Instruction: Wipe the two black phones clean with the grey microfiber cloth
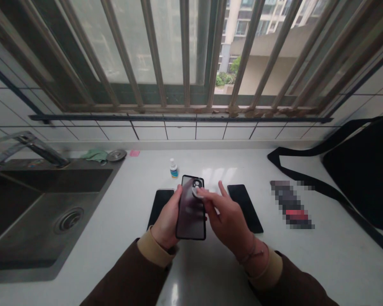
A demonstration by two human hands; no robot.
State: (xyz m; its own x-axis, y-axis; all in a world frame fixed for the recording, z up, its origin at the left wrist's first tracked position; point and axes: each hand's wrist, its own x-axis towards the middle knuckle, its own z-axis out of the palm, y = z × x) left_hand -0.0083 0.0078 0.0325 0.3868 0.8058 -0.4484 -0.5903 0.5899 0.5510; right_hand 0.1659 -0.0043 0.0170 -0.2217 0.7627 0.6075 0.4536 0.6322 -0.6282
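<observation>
A smartphone in a dark-edged case is held up over the counter, its back and round camera ring facing me. My left hand grips it by the left edge, thumb along the side. Between the fingertips of my right hand is a small white wiping pad, pressed against the phone's back beside the camera. Partly hidden by my left hand, a second phone lies dark side up. Another dark phone rests behind my right hand. Beyond them stands a small white spray bottle with a blue label.
On the left is a steel sink with a faucet. A green cloth, a metal drain cover and a pink piece lie behind it. At right are a black bag with its strap and a blurred-out item.
</observation>
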